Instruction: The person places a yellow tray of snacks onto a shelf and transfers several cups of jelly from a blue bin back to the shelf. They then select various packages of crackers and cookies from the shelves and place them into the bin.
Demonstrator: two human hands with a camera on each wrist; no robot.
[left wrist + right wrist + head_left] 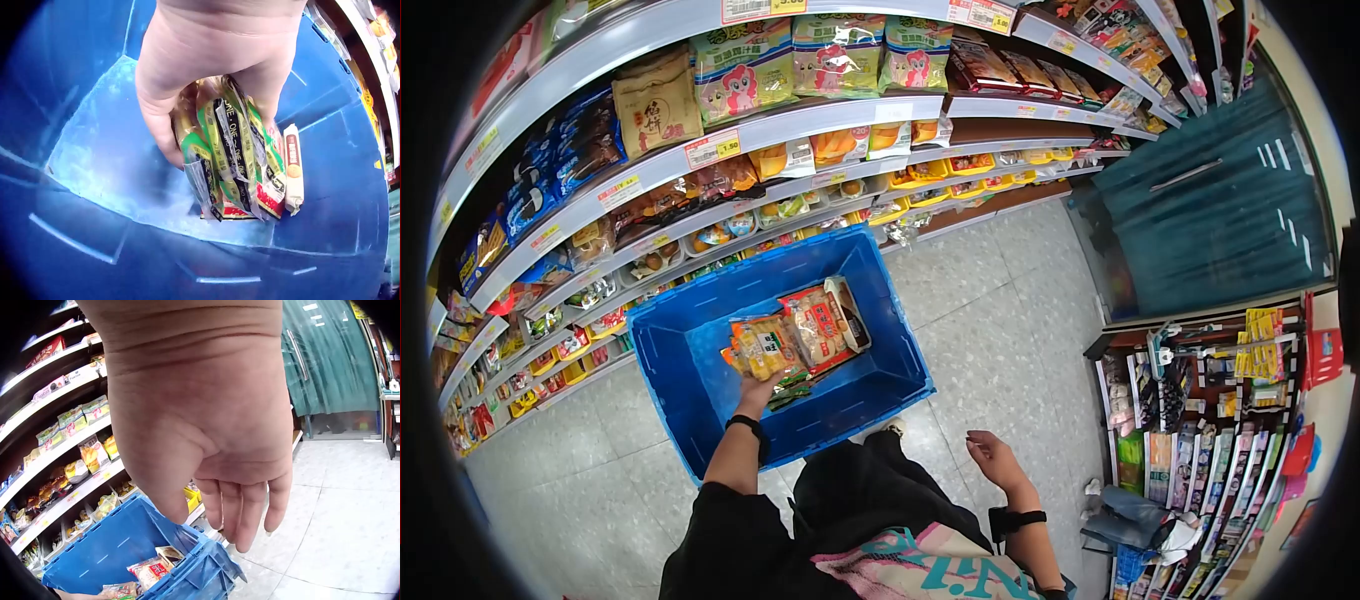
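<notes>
My left hand [758,388] reaches down into a blue crate [690,420]. Its thumb and fingers grip the sides of several snack bags [231,156], whose green, gold and black sealed ends show in the left wrist view. A yellow-orange bag [766,343] is part of this bunch in the head view. Beside it lies a red-and-clear bag [815,325] of pale snacks, with a white-and-brown packet [850,315] along the crate's side. My right hand [997,460] hangs outside the crate, its fingers [249,515] loose and holding nothing.
Shelves [780,120] of packaged snacks curve along the far side and left, close behind the crate. Pale tiled floor [990,300] lies to the right. A glass door with a teal curtain [1210,200] stands beyond, and a person [1145,525] is near the lower right shelves.
</notes>
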